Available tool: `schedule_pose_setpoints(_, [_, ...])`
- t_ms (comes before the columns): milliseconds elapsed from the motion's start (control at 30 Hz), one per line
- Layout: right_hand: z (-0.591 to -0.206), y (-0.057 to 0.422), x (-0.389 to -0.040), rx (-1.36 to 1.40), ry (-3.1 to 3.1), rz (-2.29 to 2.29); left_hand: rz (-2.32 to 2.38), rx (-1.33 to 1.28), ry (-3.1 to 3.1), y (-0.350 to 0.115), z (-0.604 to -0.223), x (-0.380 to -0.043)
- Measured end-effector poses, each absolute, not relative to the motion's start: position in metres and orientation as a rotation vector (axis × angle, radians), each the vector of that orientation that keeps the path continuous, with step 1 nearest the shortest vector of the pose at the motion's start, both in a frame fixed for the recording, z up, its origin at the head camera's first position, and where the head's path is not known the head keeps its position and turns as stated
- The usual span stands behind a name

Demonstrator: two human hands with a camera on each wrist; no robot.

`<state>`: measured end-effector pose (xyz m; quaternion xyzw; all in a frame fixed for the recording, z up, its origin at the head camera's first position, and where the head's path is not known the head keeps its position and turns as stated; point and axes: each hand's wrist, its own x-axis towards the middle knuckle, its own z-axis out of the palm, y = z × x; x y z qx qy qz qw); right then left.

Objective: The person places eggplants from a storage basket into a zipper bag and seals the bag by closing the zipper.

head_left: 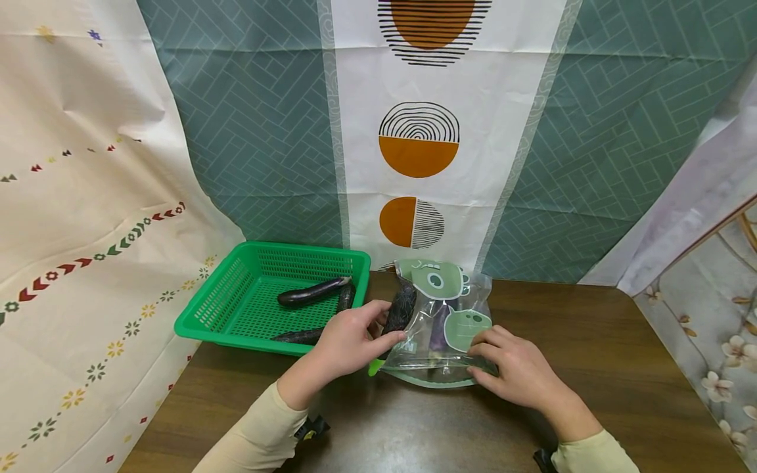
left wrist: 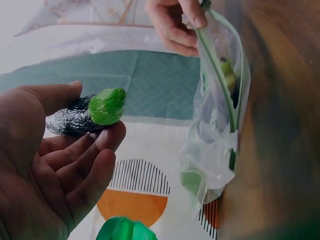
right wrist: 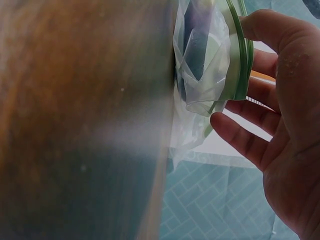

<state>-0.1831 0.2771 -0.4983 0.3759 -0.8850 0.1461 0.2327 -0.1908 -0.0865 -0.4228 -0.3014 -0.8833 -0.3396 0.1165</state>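
My left hand [head_left: 355, 335] grips a dark eggplant [head_left: 401, 309] between thumb and fingers; its skin looks wrinkled and shiny, with a bright green end [left wrist: 107, 106]. Beside it lies a clear zip bag [head_left: 422, 328] printed with green cartoon animals, its zip edge toward me. In the left wrist view the bag's mouth gapes partly. My right hand [head_left: 513, 368] pinches the green zip edge [right wrist: 240, 60] of the bag at its right side. Inside the bag a purple eggplant [head_left: 439, 326] shows through the plastic.
A green plastic basket [head_left: 227, 276] stands at the left on the brown wooden table [head_left: 579, 348]. It holds a smooth dark eggplant [head_left: 310, 292] and two wrinkled dark ones, partly hidden by my left hand and the rim. Patterned cloth [head_left: 260, 118] hangs behind the table.
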Motion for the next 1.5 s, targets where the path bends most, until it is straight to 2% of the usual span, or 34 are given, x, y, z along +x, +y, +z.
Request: schedule_pose_setpoints(1500, [-0.499, 0.277, -0.183, 1.019, -2.440, 0.394, -0.215, -1.182, -2.691, -0.046, -0.462, -0.176])
